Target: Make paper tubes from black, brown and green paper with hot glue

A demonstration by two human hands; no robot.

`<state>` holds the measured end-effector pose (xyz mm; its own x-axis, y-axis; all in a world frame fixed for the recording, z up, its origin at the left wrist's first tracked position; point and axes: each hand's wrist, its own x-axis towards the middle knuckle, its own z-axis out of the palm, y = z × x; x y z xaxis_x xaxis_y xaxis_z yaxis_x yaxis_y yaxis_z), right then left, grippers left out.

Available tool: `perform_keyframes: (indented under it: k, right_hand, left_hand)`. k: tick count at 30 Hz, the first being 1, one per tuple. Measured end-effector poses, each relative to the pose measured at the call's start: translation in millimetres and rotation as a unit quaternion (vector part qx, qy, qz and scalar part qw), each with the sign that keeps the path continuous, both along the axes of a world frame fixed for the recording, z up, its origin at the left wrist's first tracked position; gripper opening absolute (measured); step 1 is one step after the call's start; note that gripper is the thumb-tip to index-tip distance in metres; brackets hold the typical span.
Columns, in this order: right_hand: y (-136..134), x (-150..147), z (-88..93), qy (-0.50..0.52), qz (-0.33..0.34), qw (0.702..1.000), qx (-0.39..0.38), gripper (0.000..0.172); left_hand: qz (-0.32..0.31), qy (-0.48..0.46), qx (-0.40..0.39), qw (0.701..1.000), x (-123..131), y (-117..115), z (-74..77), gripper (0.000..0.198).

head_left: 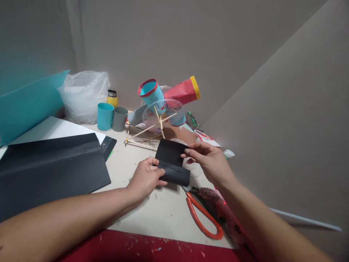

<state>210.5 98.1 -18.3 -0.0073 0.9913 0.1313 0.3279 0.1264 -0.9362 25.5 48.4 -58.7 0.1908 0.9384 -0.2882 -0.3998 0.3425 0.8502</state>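
Left hand (145,178): I'm gripping black paper (171,153) by its rolled near end, seemingly stopping it uncurling | Right hand (211,160): I'm pinching its far-right corner, likely tensioning it | Paper: sitting between hands, scissors (201,214) lying near-right

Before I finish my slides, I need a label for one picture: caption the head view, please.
Left hand and right hand hold a partly rolled black sheet near orange-handled scissors.

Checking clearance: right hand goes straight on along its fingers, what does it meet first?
The black sheet in hand, which the right hand grips near its edge. Past that, the stick frame looks next in line, though depth is unclear from one view.
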Motion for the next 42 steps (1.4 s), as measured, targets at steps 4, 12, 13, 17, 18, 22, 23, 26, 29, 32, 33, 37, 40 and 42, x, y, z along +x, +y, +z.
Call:
perform_keyframes:
  k: [4, 12, 13, 17, 18, 22, 23, 26, 29, 32, 33, 37, 40, 42]
  right_hand:
    - [-44, 11, -2.7, -0.06, -0.025, 0.985, 0.161, 0.01]
    - [-72, 37, -25.0, -0.227, 0.031, 0.907, 0.352, 0.047]
    - [-71, 39, -26.3, -0.235, 0.04, 0.906, 0.35, 0.048]
    - [-68, 44, -28.3, -0.254, 0.069, 0.903, 0.34, 0.046]
    - [-68, 45, -28.1, -0.259, 0.073, 0.902, 0.338, 0.045]
    - [-70, 45, -25.5, -0.276, 0.106, 0.892, 0.342, 0.051]
    - [-70, 46, -24.8, -0.281, 0.113, 0.889, 0.344, 0.052]
    - [-71, 47, -23.7, -0.302, 0.123, 0.877, 0.352, 0.051]
    - [-71, 49, -23.6, -0.322, 0.133, 0.864, 0.362, 0.049]
    - [-70, 51, -23.5, -0.334, 0.131, 0.863, 0.356, 0.05]
    - [-71, 51, -23.1, -0.336, 0.128, 0.865, 0.351, 0.049]
    - [-72, 51, -21.0, -0.342, 0.13, 0.863, 0.348, 0.051]
    - [-74, 50, -19.9, -0.345, 0.137, 0.86, 0.35, 0.054]
    - [-74, 49, -19.7, -0.35, 0.138, 0.861, 0.343, 0.054]
  left_hand:
    - [-0.052, -0.01, 0.01, 0.999, 0, -6, 8.0, 0.016]
    - [-0.108, 0.004, 0.003, 0.994, -1, -8, 14.3, 0.019]
    - [-0.108, 0.005, -0.001, 0.994, -1, -7, 14.4, 0.018]
    - [-0.11, 0.004, -0.006, 0.994, -1, -4, 13.0, 0.017]
    - [-0.113, 0.003, -0.006, 0.994, -1, -3, 12.4, 0.017]
    - [-0.121, 0.003, -0.008, 0.993, -1, -2, 10.6, 0.018]
    - [-0.121, 0.005, -0.008, 0.993, -1, -2, 10.5, 0.018]
    - [-0.121, 0.012, -0.011, 0.993, -1, -2, 10.9, 0.018]
    - [-0.117, 0.013, -0.014, 0.993, -1, -2, 11.0, 0.018]
    - [-0.109, 0.006, -0.013, 0.994, -1, -1, 10.0, 0.017]
    - [-0.107, 0.004, -0.012, 0.994, -1, -1, 9.4, 0.017]
    - [-0.105, 0.003, -0.014, 0.994, -1, -1, 7.6, 0.016]
    - [-0.098, -0.005, -0.013, 0.995, -1, -2, 6.6, 0.014]
    - [-0.094, -0.014, -0.011, 0.995, -1, -2, 6.1, 0.013]
